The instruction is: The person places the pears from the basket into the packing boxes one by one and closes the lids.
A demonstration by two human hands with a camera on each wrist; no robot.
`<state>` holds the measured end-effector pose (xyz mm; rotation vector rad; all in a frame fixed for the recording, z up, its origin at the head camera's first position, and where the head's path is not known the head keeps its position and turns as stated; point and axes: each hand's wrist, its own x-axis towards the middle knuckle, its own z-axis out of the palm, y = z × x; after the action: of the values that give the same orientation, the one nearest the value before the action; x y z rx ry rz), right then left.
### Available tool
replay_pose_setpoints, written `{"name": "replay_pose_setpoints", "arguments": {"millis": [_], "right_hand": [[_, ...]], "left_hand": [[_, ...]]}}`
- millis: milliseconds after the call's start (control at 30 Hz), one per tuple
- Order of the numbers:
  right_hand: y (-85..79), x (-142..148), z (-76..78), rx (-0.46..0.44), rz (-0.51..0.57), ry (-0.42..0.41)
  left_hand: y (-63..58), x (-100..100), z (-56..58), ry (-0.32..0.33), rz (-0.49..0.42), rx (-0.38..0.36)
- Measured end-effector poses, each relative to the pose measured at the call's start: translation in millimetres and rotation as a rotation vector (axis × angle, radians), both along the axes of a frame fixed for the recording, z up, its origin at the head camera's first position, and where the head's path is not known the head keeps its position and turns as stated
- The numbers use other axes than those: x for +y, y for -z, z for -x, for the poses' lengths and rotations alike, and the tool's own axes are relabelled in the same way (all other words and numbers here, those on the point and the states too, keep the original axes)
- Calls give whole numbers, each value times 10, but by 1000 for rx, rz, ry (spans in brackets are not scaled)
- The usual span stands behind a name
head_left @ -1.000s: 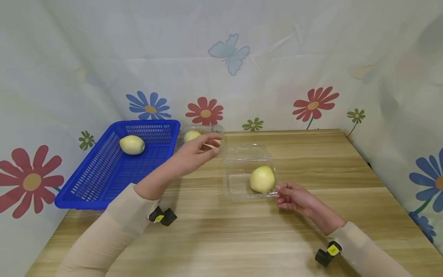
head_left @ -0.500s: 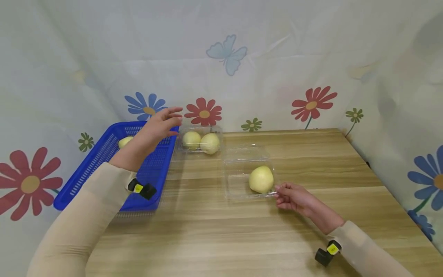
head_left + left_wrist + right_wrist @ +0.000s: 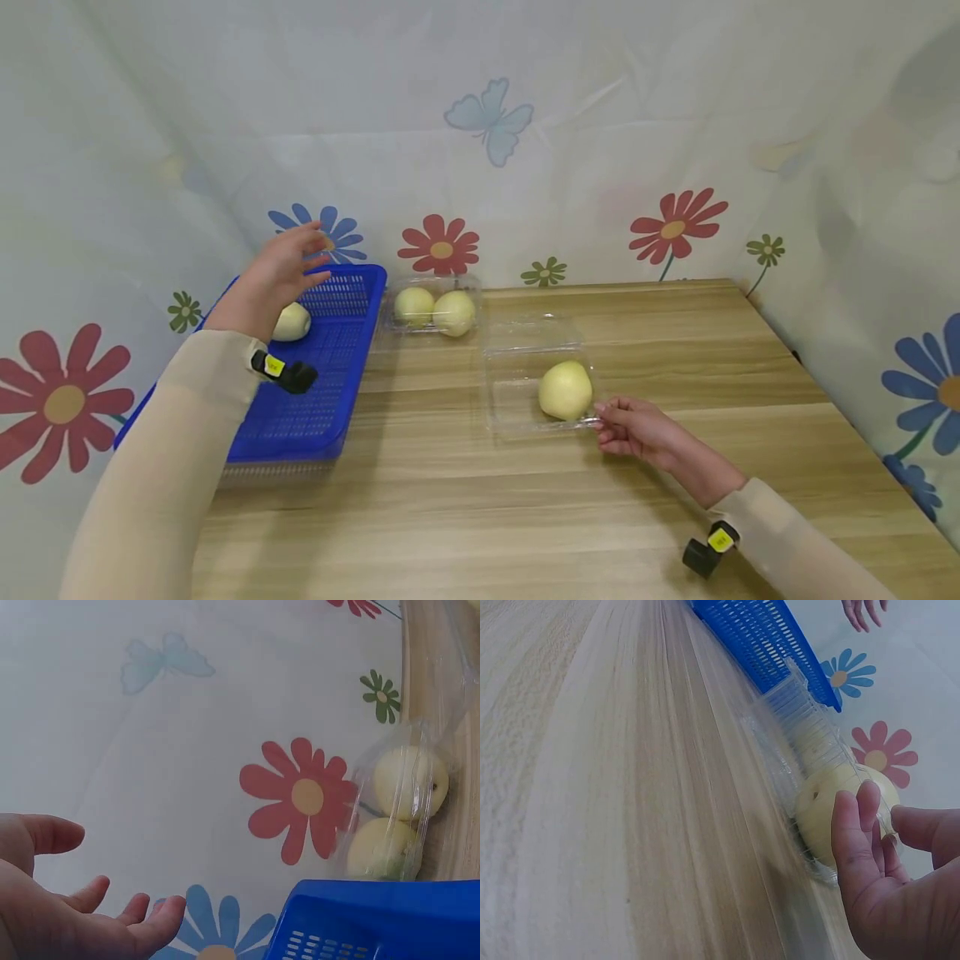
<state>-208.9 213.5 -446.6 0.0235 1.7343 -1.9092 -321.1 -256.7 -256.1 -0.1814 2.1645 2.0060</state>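
Note:
My left hand (image 3: 273,271) is raised over the back of the blue plastic basket (image 3: 318,412), fingers loosely bent and nothing in them. Below it, partly covered by the hand and wrist, a pale yellow pear (image 3: 292,322) lies in the basket. With thumb and fingertips my right hand (image 3: 637,432) pinches the near right rim of a clear plastic clamshell box (image 3: 513,404). The box stands with its lid folded back, and one pale yellow pear (image 3: 566,390) sits in its right half. In the right wrist view the fingers (image 3: 847,832) overlap that pear.
Behind, beside the basket, a second clear clamshell box (image 3: 397,322) contains a left pear (image 3: 413,307) and a right pear (image 3: 453,313). The wooden table (image 3: 465,517) ends at a flower-printed curtain (image 3: 585,167) at the back and sides.
My left hand has moved left from over the rear box to above the basket, uncovering the two pears in that box. The right hand keeps its grip on the near box's rim.

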Motion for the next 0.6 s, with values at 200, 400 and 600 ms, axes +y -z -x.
{"name": "replay_pose_setpoints", "arguments": {"millis": [200, 400, 600], "right_hand": [[-6, -2, 4, 0, 4, -2], [8, 5, 5, 0, 19, -15], [19, 14, 11, 4, 13, -19]], "left_hand": [[62, -153, 78, -115, -76, -49], [129, -271, 105, -200, -128, -109], [225, -401, 121, -273, -139, -184]]}}
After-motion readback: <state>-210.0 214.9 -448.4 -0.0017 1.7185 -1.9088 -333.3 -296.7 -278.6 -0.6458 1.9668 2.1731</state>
